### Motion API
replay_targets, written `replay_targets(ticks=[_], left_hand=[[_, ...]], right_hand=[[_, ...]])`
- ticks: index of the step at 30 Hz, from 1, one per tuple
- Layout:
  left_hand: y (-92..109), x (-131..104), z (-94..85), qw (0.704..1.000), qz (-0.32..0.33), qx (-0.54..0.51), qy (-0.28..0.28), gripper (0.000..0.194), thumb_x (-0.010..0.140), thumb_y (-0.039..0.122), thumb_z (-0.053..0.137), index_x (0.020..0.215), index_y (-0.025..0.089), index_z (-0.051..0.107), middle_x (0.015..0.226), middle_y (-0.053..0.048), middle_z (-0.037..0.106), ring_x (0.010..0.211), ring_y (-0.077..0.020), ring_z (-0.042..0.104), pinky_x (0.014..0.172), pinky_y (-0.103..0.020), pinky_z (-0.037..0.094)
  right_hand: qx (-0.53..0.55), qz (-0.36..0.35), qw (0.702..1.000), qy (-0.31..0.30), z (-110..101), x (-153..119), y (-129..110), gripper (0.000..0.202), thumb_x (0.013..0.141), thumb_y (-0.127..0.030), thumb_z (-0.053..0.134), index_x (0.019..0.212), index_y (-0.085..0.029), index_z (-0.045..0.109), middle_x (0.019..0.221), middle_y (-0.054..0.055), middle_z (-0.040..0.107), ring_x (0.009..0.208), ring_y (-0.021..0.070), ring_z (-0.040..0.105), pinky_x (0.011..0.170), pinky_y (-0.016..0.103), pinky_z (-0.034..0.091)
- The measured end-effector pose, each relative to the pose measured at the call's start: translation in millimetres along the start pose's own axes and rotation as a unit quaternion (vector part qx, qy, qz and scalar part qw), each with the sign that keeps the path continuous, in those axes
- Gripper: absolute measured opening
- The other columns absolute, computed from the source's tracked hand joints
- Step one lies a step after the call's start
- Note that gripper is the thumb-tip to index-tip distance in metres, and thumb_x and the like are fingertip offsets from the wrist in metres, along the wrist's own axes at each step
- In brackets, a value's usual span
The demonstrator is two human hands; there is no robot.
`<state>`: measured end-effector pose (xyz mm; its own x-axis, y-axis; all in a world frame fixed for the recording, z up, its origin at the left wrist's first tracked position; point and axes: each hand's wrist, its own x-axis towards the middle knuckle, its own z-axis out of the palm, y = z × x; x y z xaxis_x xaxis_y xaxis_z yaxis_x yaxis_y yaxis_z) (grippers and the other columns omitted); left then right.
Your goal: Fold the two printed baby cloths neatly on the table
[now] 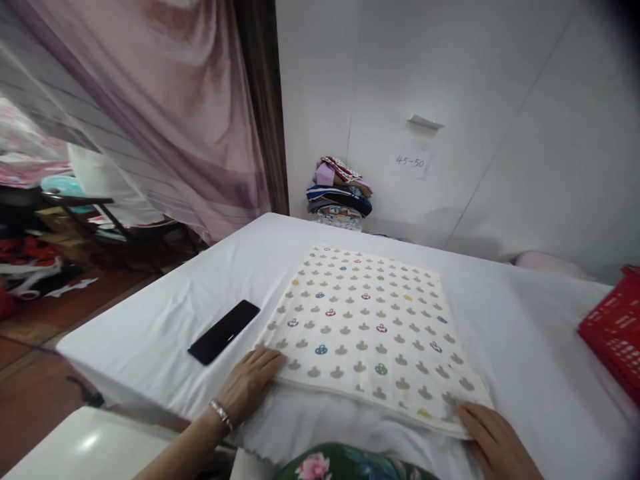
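Note:
A cream cloth (350,340) printed with grey and coloured mushroom shapes lies spread flat over the white-covered table. At its near left corner, my left hand (253,380) is closed on the edge, with fingers on top and a silver bracelet at the wrist. My right hand (493,437) is closed on the near right corner, its fingers over the hem and the thumb partly hidden. A black phone (223,331) rests on the table to the left of the cloth, apart from my left hand.
The table's white cover (170,320) is wrinkled at left. Folded fabrics (340,193) are stacked by the wall at the far edge. A red plastic basket (615,333) stands at right. A pink curtain (200,120) hangs at left; a white stool (85,447) is at lower left.

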<state>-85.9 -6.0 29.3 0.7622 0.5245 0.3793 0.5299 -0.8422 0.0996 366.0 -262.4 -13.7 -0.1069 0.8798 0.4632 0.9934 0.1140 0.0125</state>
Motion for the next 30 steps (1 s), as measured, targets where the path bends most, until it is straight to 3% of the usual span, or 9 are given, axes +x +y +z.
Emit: replay_targets(ticks=[6,13,17,21,25,30], left_hand=[[17.0,9.6,13.6,0.999,0.022,-0.012,0.022,0.054,0.069,0.003,0.042,0.119,0.020,0.051,0.110,-0.008,0.061,0.103,-0.0207,0.053,0.090,-0.039,0.042],[38.2,23.8,9.3,0.999,0.017,-0.031,0.008,0.046,0.068,0.002,0.042,0.108,0.019,0.056,0.099,-0.008,0.061,0.096,-0.0204,0.053,0.084,-0.038,0.045],[42.8,25.4,8.7,0.999,0.005,-0.048,-0.020,0.039,0.069,0.003,0.044,0.102,0.018,0.057,0.096,-0.007,0.060,0.096,-0.0202,0.052,0.086,-0.038,0.043],[40.9,25.2,6.3,0.997,-0.011,-0.055,-0.052,0.031,0.070,0.003,0.045,0.094,0.019,0.059,0.091,-0.006,0.060,0.093,-0.0195,0.052,0.085,-0.037,0.042],[27.9,20.7,-0.2,0.998,-0.047,-0.029,-0.041,0.028,0.075,0.005,0.043,0.093,0.018,0.059,0.093,-0.007,0.061,0.092,-0.0199,0.053,0.081,-0.037,0.043],[14.2,18.0,-26.9,0.999,-0.012,-0.040,-0.029,0.030,0.081,0.006,0.036,0.088,0.019,0.062,0.087,-0.006,0.063,0.086,-0.0169,0.056,0.080,-0.033,0.044]], right_hand=[[0.010,0.013,1.000,-0.026,5.6,22.5,-21.8,0.080,0.070,-0.020,0.045,0.139,-0.047,0.012,0.110,-0.002,0.063,0.098,0.0284,0.061,0.078,0.045,0.056],[-0.012,-0.028,1.000,0.002,7.7,27.2,-26.0,0.077,0.071,-0.022,0.044,0.140,-0.042,0.015,0.099,-0.001,0.067,0.087,0.0268,0.065,0.067,0.040,0.057],[0.000,-0.032,0.999,-0.011,8.5,25.5,-30.0,0.073,0.074,-0.021,0.045,0.140,-0.042,0.019,0.100,-0.002,0.067,0.087,0.0260,0.064,0.069,0.039,0.055],[0.026,-0.030,0.999,-0.010,11.6,28.0,-30.3,0.075,0.072,-0.024,0.046,0.139,-0.044,0.017,0.096,-0.002,0.068,0.083,0.0281,0.065,0.065,0.043,0.056],[0.032,-0.044,0.999,0.001,10.9,31.3,-28.9,0.080,0.068,-0.024,0.048,0.138,-0.045,0.015,0.091,-0.003,0.070,0.079,0.0281,0.066,0.059,0.043,0.058],[0.055,-0.062,0.997,0.005,-2.0,24.6,-22.9,0.078,0.067,-0.022,0.047,0.136,-0.047,0.020,0.092,-0.003,0.070,0.080,0.0266,0.066,0.057,0.040,0.060]])
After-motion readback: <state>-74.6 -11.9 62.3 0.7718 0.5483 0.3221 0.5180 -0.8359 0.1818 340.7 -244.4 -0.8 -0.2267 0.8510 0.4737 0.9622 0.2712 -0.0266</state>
